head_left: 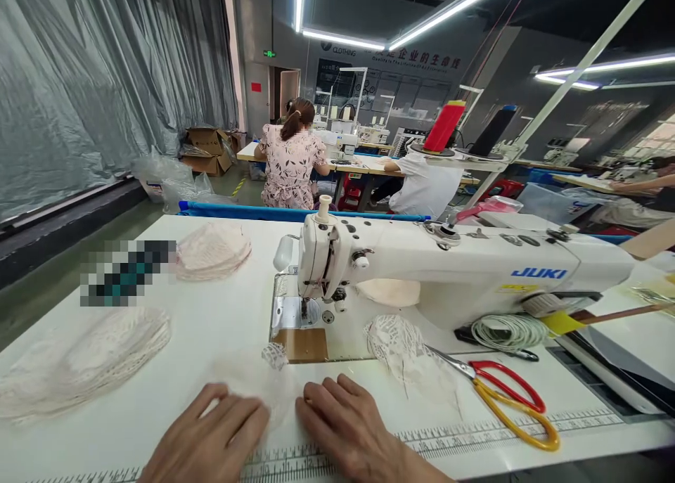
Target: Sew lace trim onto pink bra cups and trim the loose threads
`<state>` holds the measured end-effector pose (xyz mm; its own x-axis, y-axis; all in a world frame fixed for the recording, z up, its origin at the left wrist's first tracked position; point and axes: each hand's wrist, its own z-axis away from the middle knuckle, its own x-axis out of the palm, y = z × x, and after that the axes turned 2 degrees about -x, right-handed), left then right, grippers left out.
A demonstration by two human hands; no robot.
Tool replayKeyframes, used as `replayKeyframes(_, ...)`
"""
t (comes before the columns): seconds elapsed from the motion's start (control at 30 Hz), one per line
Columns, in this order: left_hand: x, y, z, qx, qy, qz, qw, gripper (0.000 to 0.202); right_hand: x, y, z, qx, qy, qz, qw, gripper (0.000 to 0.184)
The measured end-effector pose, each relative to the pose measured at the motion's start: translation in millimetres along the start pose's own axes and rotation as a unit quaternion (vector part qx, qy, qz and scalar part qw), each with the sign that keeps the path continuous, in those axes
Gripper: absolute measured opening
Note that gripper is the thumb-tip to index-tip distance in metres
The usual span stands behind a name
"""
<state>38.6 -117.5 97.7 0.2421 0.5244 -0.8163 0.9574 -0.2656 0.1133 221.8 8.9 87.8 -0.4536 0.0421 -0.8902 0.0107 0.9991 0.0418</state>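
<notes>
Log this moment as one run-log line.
left hand: flat on lace piece | right hand: flat on same piece | sewing machine: behind | scissors: right, untouched

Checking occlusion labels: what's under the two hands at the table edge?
A thin white lace piece lies flat under the left hand and right hand, its edge showing between them. The part beneath the palms is covered, as is the table's printed ruler there.

On the arm of the white sewing machine point(474, 272), right of centre, I read "JUKI" in blue letters. High on the dark grey back wall point(390, 61), upper middle of the frame, I make out "CLOTHING" and a line of white Chinese characters, too small to read surely.
</notes>
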Motion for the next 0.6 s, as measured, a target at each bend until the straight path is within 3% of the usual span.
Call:
replayKeyframes(0.07, 3.9, -1.4, -33.1, 0.023, -0.023, 0.080, 0.996, 0.042, -0.9, 2.0, 0.5, -0.011, 0.027, 0.009, 1.000, 0.028)
replayKeyframes(0.17, 16.1, -15.6, -63.3, 0.040, -0.186, 0.157, 0.969, 0.057, -1.6, 6.6, 1.4, -0.038, 0.056, 0.023, 0.997, 0.026)
replayKeyframes(0.23, 22.9, -31.1, -68.2, 0.012, -0.236, 0.185, 0.954, 0.055, -2.5, 10.6, 2.0, -0.040, 0.043, 0.021, 0.998, 0.026)
replayKeyframes(0.4, 25.1, -63.9, -60.6, -0.098, -0.247, 0.181, 0.947, 0.040, -0.5, 21.4, 0.3, -0.024, 0.017, -0.001, 1.000, 0.029)
replayKeyframes(0.6, 37.2, -76.3, -63.4, -0.183, -0.247, 0.211, 0.928, 0.030, 6.4, 35.7, -4.6, -0.011, 0.001, -0.007, 1.000, 0.028)
